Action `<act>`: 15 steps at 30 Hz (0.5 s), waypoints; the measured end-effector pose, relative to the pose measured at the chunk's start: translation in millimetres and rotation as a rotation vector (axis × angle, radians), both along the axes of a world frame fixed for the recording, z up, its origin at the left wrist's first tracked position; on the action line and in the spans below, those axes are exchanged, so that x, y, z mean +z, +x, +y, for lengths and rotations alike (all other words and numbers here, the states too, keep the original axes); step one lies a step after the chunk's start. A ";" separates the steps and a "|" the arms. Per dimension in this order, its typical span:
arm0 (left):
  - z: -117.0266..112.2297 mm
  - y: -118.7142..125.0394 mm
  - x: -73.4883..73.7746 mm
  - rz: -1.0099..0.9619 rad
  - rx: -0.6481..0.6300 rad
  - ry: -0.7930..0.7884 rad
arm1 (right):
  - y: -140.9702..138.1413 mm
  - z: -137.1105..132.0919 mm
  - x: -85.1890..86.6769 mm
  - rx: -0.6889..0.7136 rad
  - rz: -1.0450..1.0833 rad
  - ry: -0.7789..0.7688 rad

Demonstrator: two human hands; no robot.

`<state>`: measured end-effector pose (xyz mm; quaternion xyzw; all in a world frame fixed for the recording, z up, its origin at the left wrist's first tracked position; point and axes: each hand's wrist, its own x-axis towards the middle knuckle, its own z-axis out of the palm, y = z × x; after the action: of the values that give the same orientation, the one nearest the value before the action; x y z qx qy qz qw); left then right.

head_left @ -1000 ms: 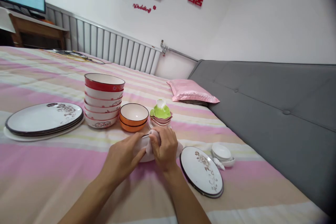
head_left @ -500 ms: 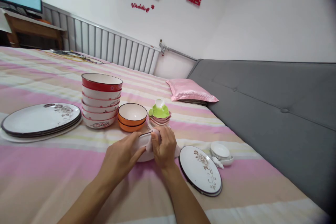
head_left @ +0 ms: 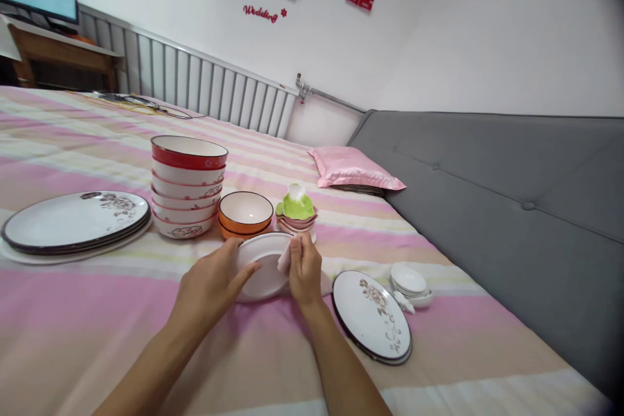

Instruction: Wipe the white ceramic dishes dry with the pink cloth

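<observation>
Presently, the left hand point(head_left: 209, 283) is gripping a white round glossy plate with a thin dark rim point(head_left: 269, 268), which stands tilted between the two hands. Its thumb lies across the near face of the plate; its other fingers go mostly behind, so I cannot tell exactly how they are placed. The right hand point(head_left: 306, 268) is closed on a pale pink soft cloth point(head_left: 285, 261), pinching it against the right edge of the plate. One more part of this cloth shows just to the right of that hand.

Just beyond the left hand there are two orange round bowls with white insides point(head_left: 246, 209), one inside the other. Farther to the left of them rises a tall stack of white and red patterned bowls point(head_left: 188, 187), and to the left of this stack lies a pile of white flat plates with dark rims point(head_left: 68, 224). Beyond the right hand stands a small stack of green and pink leaf-shaped dishes point(head_left: 297, 207). To the right of the right hand lie white plates with brown flower drawing point(head_left: 373, 315), and a little beyond these are small white round dishes point(head_left: 409, 279). Under everything spreads a pink, beige and white striped bedsheet point(head_left: 117, 312).
</observation>
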<state>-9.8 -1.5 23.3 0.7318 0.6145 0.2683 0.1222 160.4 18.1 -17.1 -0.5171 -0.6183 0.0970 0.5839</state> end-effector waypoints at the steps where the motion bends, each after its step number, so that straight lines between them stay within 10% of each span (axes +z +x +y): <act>1: 0.6 -0.8 -0.2 0.002 0.010 -0.008 | -0.1 0.5 -0.6 0.005 0.005 -0.007; 15: 9.0 -15.0 2.4 0.060 0.130 -0.137 | -4.0 7.1 -12.3 0.017 0.103 -0.172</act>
<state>-24.8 7.6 25.7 0.6879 0.6811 0.2108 0.1357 156.4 25.3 -29.4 -0.5544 -0.5813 0.1810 0.5675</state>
